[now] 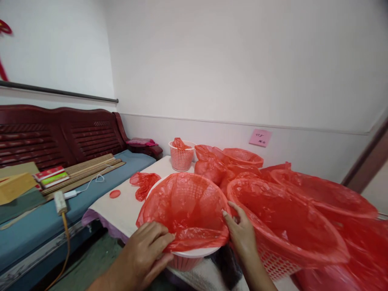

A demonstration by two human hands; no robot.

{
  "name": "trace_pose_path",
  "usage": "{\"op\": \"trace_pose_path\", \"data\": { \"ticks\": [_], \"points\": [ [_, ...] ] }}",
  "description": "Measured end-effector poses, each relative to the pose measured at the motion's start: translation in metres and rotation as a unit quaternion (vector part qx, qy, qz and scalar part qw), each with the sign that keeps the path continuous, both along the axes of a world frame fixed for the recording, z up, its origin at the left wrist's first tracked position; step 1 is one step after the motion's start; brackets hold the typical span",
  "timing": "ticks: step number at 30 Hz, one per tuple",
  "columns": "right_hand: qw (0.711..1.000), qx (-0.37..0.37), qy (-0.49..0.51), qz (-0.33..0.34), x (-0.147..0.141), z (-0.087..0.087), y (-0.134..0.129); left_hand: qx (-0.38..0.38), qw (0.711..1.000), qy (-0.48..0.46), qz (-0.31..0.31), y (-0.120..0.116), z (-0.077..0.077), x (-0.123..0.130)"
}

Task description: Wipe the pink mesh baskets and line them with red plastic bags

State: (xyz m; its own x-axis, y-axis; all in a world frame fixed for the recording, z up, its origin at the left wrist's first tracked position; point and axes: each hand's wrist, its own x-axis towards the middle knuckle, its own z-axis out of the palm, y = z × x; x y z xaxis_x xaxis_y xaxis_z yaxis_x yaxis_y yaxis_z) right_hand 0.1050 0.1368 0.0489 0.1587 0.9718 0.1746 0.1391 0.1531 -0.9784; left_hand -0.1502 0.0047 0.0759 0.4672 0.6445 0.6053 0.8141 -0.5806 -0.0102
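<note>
A white basket (pixel 200 253) stands at the near edge of the table, with a red plastic bag (pixel 188 202) spread inside it and folded over most of its rim. White rim shows at the front and at the back left. At the front left, my left hand (pixel 151 246) pinches the bag's edge. My right hand (pixel 241 228) is closed on the bag at the right side of the rim, thumb toward the inside. Just right of it stands a larger basket (pixel 279 264) lined with red plastic. A crumpled red bag (pixel 144 185) lies behind and left.
A small white basket (pixel 182 158) holding red plastic stands near the wall. More red-lined baskets (pixel 324 194) crowd the right. A red ring (pixel 114 194) lies on the cloth-covered table (pixel 121 212). Left is a wooden bench (pixel 91 135) with boxes and a power strip (pixel 60 203).
</note>
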Motion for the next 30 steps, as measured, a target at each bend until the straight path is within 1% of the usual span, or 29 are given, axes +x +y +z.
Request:
{"op": "trace_pose_path", "data": {
  "ticks": [2, 4, 8, 10, 12, 14, 16, 18, 20, 21, 22, 23, 24, 26, 27, 28, 30],
  "points": [
    [0.999, -0.011, 0.048, 0.014, -0.002, 0.0, -0.003, 0.026, 1.0, -0.006, -0.007, 0.001, -0.011, -0.005],
    [0.992, -0.029, 0.119, 0.032, -0.003, -0.001, -0.009, 0.05, 0.998, -0.023, -0.017, 0.003, -0.021, -0.008],
    [0.956, -0.062, 0.278, 0.072, -0.007, 0.0, -0.028, 0.066, 0.995, -0.069, -0.016, 0.007, -0.037, -0.008],
    [0.937, -0.063, 0.331, 0.09, -0.009, 0.002, -0.038, 0.067, 0.995, -0.075, -0.005, 0.008, -0.042, -0.008],
    [0.924, -0.062, 0.364, 0.101, -0.01, 0.005, -0.046, 0.068, 0.995, -0.072, 0.005, 0.01, -0.045, -0.009],
    [0.917, -0.06, 0.381, 0.104, -0.011, 0.006, -0.05, 0.073, 0.995, -0.065, 0.014, 0.012, -0.045, -0.011],
    [0.919, -0.06, 0.376, 0.101, -0.009, 0.002, -0.052, 0.073, 0.995, -0.058, 0.017, 0.014, -0.045, -0.013],
    [0.936, -0.056, 0.336, 0.089, -0.004, -0.007, -0.053, 0.061, 0.997, -0.052, 0.017, 0.015, -0.044, -0.017],
    [0.965, -0.022, 0.252, 0.064, 0.002, -0.018, -0.054, 0.048, 0.998, -0.045, 0.02, 0.014, -0.043, -0.021],
    [0.981, 0.017, 0.187, 0.046, 0.005, -0.023, -0.055, 0.046, 0.998, -0.04, 0.027, 0.013, -0.042, -0.023],
    [0.991, 0.073, 0.106, 0.027, 0.008, -0.027, -0.056, 0.048, 0.998, -0.035, 0.034, 0.012, -0.041, -0.024],
    [0.99, 0.138, 0.016, 0.008, 0.01, -0.029, -0.057, 0.052, 0.997, -0.03, 0.042, 0.011, -0.04, -0.026],
    [0.976, 0.204, -0.074, -0.008, 0.012, -0.03, -0.058, 0.058, 0.997, -0.026, 0.048, 0.01, -0.04, -0.027],
    [0.926, 0.308, -0.218, -0.028, 0.012, -0.027, -0.059, 0.066, 0.996, -0.022, 0.051, 0.008, -0.038, -0.028],
    [0.903, 0.34, -0.261, -0.034, 0.012, -0.025, -0.059, 0.068, 0.996, -0.022, 0.048, 0.008, -0.037, -0.028],
    [0.887, 0.36, -0.288, -0.036, 0.011, -0.022, -0.058, 0.071, 0.996, -0.022, 0.043, 0.008, -0.036, -0.029],
    [0.871, 0.374, -0.317, -0.024, 0.009, -0.018, -0.055, 0.076, 0.996, -0.025, 0.038, 0.007, -0.033, -0.028]
  ]
}}
